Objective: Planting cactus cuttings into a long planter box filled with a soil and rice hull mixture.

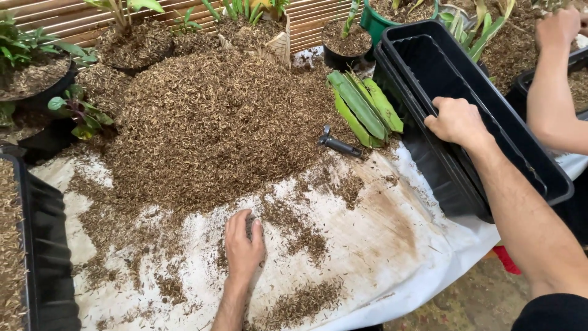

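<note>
My left hand (243, 244) lies palm down on a white sheet (380, 257), fingers a little apart, touching scattered brown husks at the near edge of a big husk pile (208, 116). It holds nothing. My right hand (456, 120) grips the near rim of a long black rectangular planter (527, 153), which is empty, tilted, and seems nested in a second one. The planter rests at the sheet's right side.
Another person's hand (558, 27) and forearm reach in at the top right. A cut plant with long green leaves (365, 107) and a small black tool (340, 146) lie beside the pile. Potted plants (131, 37) line the back; a husk-filled black trough (24, 245) stands left.
</note>
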